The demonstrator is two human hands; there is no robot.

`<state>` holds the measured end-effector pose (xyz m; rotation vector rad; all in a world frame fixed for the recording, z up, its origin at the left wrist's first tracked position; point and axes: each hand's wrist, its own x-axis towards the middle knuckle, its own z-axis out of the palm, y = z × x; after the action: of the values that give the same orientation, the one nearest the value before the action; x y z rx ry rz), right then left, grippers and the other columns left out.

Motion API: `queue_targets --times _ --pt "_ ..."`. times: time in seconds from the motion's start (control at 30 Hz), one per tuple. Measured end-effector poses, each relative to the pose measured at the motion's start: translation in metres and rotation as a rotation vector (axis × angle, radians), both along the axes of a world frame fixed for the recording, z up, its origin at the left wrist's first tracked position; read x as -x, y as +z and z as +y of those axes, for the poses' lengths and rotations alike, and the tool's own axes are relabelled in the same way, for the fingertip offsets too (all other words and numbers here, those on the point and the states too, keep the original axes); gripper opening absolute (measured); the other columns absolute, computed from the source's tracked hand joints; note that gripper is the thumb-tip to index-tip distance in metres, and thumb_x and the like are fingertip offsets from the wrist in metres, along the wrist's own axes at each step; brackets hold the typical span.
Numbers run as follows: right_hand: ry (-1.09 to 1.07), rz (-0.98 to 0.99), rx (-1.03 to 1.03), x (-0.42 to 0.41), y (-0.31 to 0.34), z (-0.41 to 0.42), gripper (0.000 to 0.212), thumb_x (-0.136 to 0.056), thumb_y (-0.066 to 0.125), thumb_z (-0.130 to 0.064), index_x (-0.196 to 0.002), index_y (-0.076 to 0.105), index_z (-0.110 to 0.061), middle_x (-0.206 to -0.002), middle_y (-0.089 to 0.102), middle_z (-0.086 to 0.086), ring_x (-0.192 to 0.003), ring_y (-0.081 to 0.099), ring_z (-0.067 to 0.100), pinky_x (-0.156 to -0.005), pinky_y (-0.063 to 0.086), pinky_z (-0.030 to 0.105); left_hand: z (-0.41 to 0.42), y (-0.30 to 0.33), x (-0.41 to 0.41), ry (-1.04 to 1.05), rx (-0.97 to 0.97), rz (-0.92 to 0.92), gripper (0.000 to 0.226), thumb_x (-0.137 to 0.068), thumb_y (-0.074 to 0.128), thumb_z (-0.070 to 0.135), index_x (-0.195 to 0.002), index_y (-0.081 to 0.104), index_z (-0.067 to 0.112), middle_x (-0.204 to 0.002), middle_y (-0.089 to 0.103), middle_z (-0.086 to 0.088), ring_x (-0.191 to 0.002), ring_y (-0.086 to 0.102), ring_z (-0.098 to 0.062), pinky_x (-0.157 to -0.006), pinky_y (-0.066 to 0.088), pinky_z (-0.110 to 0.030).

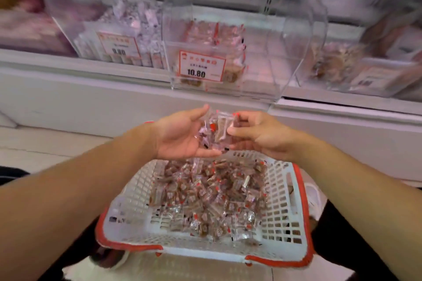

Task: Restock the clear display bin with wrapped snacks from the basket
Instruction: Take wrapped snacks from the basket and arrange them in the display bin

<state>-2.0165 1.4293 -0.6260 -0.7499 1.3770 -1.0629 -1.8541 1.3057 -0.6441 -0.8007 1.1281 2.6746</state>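
I use the white basket [283,207] with the red rim as my landmark. Above and beyond it on the shelf I see the clear display bin [262,57], its lid tilted up; it holds a small pile of wrapped snacks at its left side, behind a price tag [202,65] reading 10.80. Left of that bin stands a second clear bin [91,36] with pale packets and its own tag. The basket itself is roughly half covered by a loose heap of brown wrapped snacks [210,196]. Just above the basket's far rim, between basket and bin, I hold both hands together. My left hand [182,134] lies palm up, fingers cupped open under a small bunch of snacks [217,130]. My right hand [260,134] pinches that same bunch from the right side with thumb and fingertips.
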Motion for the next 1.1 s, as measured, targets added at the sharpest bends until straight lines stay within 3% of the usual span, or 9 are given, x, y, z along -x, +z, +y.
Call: queue_targets --times 0.17,0.27,0.43,0.53,0.67,0.77,0.9,1.0,1.1 --pt "0.174 0.315 0.140 -0.002 0.048 0.010 0.037 -0.096 0.055 0.006 -0.127 0.054 -0.014 -0.101 0.070 0.018 -0.080 0.067 0.022 -0.066 0.056 0.028 0.001 0.064 -0.014 -0.200 -0.019 0.046 0.044 -0.095 0.051 0.025 -0.135 0.053 0.006 -0.131 0.057 -0.028 -0.116 0.060 -0.042 -0.096 0.053 -0.043" --pt "0.210 0.495 0.194 0.001 0.072 0.011 0.043 -0.098 0.055 0.000 -0.130 0.055 -0.028 -0.111 0.069 0.019 -0.086 0.066 0.036 -0.068 0.054 0.028 0.000 0.084 -0.017 -0.201 -0.076 0.130 0.044 -0.091 0.050 0.008 -0.134 0.051 0.001 -0.133 0.053 -0.031 -0.119 0.056 -0.046 -0.100 0.049 -0.046" --pt "0.013 0.580 0.300 0.004 0.091 0.007 0.045 -0.098 0.055 0.000 -0.128 0.060 -0.033 -0.102 0.073 0.000 -0.075 0.068 0.020 -0.064 0.053 0.026 -0.002 0.096 0.001 -0.182 0.008 0.224 0.044 -0.089 0.043 -0.006 -0.131 0.054 -0.001 -0.134 0.054 -0.028 -0.118 0.058 -0.044 -0.098 0.051 -0.043" --pt "-0.154 0.580 0.396 -0.003 0.090 0.010 0.040 -0.095 0.061 -0.002 -0.112 0.068 -0.037 -0.100 0.069 -0.007 -0.074 0.072 0.015 -0.066 0.056 0.023 -0.003 0.099 0.005 -0.156 -0.014 0.240 0.040 -0.085 0.050 0.003 -0.123 0.061 -0.006 -0.132 0.056 -0.027 -0.117 0.059 -0.042 -0.096 0.053 -0.040" --pt "-0.283 0.438 0.439 -0.008 0.086 0.010 0.028 -0.091 0.067 -0.007 -0.102 0.071 -0.032 -0.100 0.074 -0.006 -0.086 0.074 0.015 -0.074 0.057 0.027 -0.009 0.105 0.001 -0.148 -0.040 0.277 0.042 -0.091 0.049 0.009 -0.127 0.054 -0.010 -0.135 0.050 -0.033 -0.126 0.050 -0.045 -0.103 0.047 -0.041" --pt "-0.300 0.520 0.459 -0.006 0.087 0.008 0.024 -0.088 0.072 -0.012 -0.101 0.072 -0.032 -0.097 0.076 -0.010 -0.093 0.072 0.008 -0.084 0.056 0.028 -0.013 0.109 0.000 -0.131 -0.010 0.283 0.039 -0.091 0.052 0.006 -0.125 0.053 -0.013 -0.131 0.054 -0.033 -0.125 0.052 -0.043 -0.099 0.050 -0.038" --pt "-0.241 0.605 0.459 -0.008 0.088 0.010 0.027 -0.088 0.072 -0.015 -0.106 0.075 -0.036 -0.090 0.077 -0.009 -0.087 0.072 0.005 -0.081 0.056 0.019 -0.012 0.113 -0.002 -0.154 0.033 0.277 0.045 -0.091 0.058 0.014 -0.131 0.052 -0.008 -0.142 0.042 -0.032 -0.128 0.050 -0.041 -0.101 0.049 -0.039" --pt "-0.192 0.715 0.396 -0.010 0.086 0.010 0.051 -0.090 0.070 -0.018 -0.133 0.058 -0.042 -0.111 0.071 -0.023 -0.108 0.064 -0.005 -0.097 0.052 0.031 -0.012 0.114 -0.006 -0.201 0.062 0.272 0.047 -0.091 0.055 0.007 -0.136 0.048 -0.005 -0.143 0.043 -0.030 -0.130 0.049 -0.040 -0.105 0.045 -0.040" --pt "-0.057 0.725 0.415 -0.013 0.087 0.010 0.072 -0.095 0.062 -0.010 -0.148 0.034 -0.049 -0.142 0.048 -0.032 -0.132 0.043 -0.010 -0.110 0.043 0.036 -0.013 0.115 -0.008 -0.224 0.064 0.270 0.042 -0.090 0.053 0.003 -0.131 0.051 -0.007 -0.137 0.051 -0.028 -0.127 0.051 -0.040 -0.104 0.046 -0.040"
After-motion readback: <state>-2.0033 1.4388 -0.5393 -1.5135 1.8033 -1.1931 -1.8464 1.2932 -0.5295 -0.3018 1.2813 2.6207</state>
